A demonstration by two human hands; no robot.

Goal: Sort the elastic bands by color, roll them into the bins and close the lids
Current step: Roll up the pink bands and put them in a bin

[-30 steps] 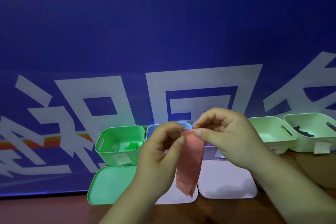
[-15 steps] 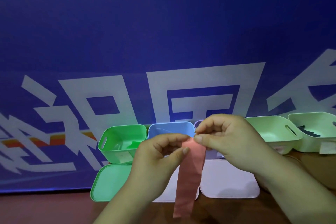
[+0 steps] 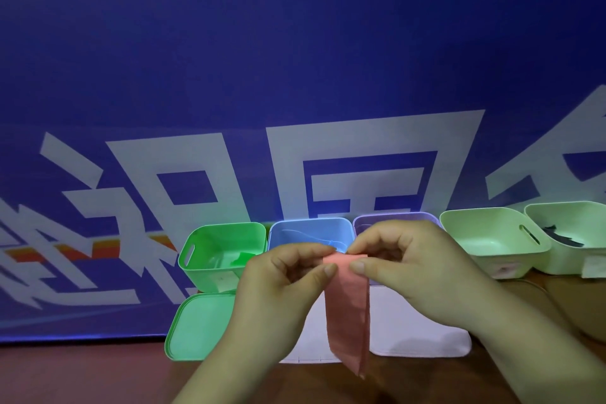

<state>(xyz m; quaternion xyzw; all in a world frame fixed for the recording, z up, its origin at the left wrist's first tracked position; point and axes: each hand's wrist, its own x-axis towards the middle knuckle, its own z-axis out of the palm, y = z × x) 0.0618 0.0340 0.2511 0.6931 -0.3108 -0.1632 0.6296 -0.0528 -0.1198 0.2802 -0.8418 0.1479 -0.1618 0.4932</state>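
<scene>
pink band: hangs in the air over the lids, top edge pinched | left hand, right hand: thumb and forefinger of each closed on that edge, likely to start the roll | bins: uncovered, in a row at the bench's far edge

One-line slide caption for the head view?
Left hand and right hand pinch the top of a pink elastic band before open bins.

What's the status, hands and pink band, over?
Left hand and right hand pinch pink band at top. Band hangs unrolled. Bins open; nothing blocking.
</scene>
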